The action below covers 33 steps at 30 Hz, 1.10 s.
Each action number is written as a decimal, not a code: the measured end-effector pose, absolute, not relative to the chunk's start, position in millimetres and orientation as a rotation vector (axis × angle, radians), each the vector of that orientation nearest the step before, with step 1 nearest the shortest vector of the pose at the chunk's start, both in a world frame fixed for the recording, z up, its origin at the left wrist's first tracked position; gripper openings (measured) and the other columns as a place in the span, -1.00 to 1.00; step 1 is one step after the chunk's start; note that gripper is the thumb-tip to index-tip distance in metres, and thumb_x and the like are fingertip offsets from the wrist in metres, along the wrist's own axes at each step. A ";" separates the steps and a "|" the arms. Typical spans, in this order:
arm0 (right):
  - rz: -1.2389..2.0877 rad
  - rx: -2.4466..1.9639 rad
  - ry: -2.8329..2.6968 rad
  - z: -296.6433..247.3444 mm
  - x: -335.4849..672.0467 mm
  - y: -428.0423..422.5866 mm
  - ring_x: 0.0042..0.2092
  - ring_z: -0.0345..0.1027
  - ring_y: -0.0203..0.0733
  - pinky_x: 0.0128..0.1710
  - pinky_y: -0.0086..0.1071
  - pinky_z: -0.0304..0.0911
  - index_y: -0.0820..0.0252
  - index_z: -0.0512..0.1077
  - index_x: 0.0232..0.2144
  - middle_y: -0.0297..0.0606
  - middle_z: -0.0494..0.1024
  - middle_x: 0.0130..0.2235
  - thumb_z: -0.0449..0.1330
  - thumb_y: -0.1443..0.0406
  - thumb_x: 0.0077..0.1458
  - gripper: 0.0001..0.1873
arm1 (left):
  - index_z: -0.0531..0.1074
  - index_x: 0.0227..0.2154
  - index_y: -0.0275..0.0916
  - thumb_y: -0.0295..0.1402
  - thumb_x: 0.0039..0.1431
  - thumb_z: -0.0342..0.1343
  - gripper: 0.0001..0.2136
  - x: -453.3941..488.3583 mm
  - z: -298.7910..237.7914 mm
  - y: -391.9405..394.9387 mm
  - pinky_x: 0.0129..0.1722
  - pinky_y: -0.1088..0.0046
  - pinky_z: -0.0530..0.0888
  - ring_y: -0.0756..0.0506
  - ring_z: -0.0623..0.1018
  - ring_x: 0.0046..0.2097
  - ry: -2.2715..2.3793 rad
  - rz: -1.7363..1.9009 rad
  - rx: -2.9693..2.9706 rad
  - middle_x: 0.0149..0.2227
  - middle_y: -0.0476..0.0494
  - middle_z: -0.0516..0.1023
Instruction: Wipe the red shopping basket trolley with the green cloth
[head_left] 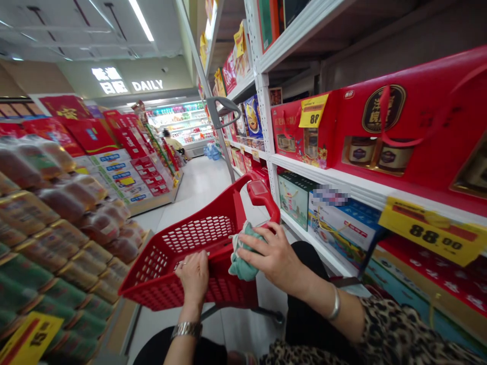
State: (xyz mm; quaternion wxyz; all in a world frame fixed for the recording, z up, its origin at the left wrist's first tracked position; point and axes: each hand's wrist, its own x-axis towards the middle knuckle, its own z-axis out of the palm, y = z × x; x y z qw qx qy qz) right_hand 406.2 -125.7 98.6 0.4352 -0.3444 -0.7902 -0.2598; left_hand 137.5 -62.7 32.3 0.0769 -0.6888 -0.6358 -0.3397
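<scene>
A red plastic shopping cart (198, 229) with a perforated basket stands in front of me, tilted in the view. My left hand (194, 274) is closed over the near rim of its basket, the fingertips hidden inside. In my right hand (272, 251) is a crumpled green cloth (243, 268), pressed against the cart beside the red handle (262, 195). The fingers of that hand lie bent over the cloth. A grey pole with a loop (224, 111) rises behind the handle.
White shelving (266, 126) on my right holds red gift boxes (414, 126) and yellow price tags (433, 230). Stacked packs of bottles (57, 203) border the left side. The aisle floor (196, 177) runs toward lit coolers (182, 124), with a person (174, 143) far off.
</scene>
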 end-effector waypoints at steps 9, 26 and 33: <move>-0.574 -1.005 -1.941 108.0 446.3 -122.0 0.15 0.35 -0.11 0.24 -0.07 0.01 -0.12 0.57 -0.01 -0.41 0.63 0.16 0.17 0.43 0.33 -0.65 | 0.34 -0.64 -0.18 -0.15 0.39 -0.21 -0.51 125.4 30.9 -58.3 -0.17 0.26 0.26 -0.18 0.51 -0.32 -1.772 -1.083 -2.066 -0.51 -0.18 0.54; -0.297 -0.866 -2.052 120.2 477.6 -120.7 0.19 0.41 -0.15 0.22 -0.14 0.15 -0.01 0.56 0.04 -0.24 0.60 0.19 0.11 0.49 0.28 -0.57 | 0.46 -0.56 -0.17 -0.16 0.41 -0.26 -0.48 99.1 18.6 -58.6 -0.13 0.17 0.33 -0.24 0.59 -0.22 -1.804 -0.932 -2.071 -0.38 -0.26 0.64; -0.092 -0.819 -2.185 130.4 488.4 -112.9 0.26 0.37 -0.19 0.22 -0.20 0.18 0.07 0.56 0.07 -0.20 0.56 0.24 0.13 0.52 0.23 -0.54 | 0.52 -0.42 -0.13 -0.21 0.29 -0.07 -0.70 79.3 12.2 -58.6 -0.12 0.24 0.36 -0.21 0.58 -0.19 -1.764 -0.892 -2.172 -0.34 -0.17 0.64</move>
